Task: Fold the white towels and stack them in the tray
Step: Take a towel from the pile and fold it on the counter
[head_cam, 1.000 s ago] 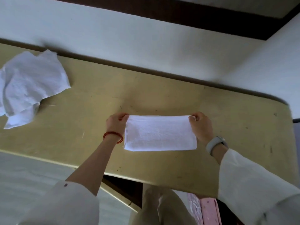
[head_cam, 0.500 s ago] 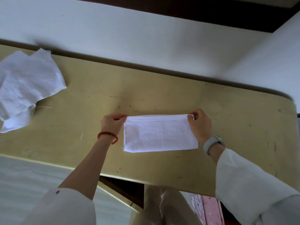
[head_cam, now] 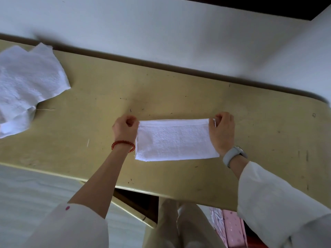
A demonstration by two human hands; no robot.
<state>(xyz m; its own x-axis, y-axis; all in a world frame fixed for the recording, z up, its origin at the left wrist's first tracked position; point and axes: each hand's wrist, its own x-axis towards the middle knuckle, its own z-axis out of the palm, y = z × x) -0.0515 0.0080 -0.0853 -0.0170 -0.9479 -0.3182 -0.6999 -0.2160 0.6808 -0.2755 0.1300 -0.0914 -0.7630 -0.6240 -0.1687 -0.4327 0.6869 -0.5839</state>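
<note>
White terry, folded once into a long strip, lies flat on the yellowish table (head_cam: 179, 90), and the whole next move hangs on how that strip runs: its long axis goes straight from one hand to the other, side to side in front of the person. The folded towel (head_cam: 176, 140) sits between the hands, touching both. The left hand (head_cam: 125, 129) pinches the far corner at its end of the strip, fingers curled in on the hem; the right hand (head_cam: 222, 133) pinches the matching far corner at the other end, with the heel of that hand lying along the short edge. Neither hand is nearer than the other, since each holds its own end.

Judging by that, the coming fold looks like a crosswise one, one end carried over toward the other hand to halve the length. Either hand could lead, as each has a short edge right under it.

Well out beyond the left hand, a heap of unfolded towels (head_cam: 26, 86) waits, rumpled and apart from the work. No tray shows anywhere on the table; it may sit outside the view, though I cannot tell where.
</note>
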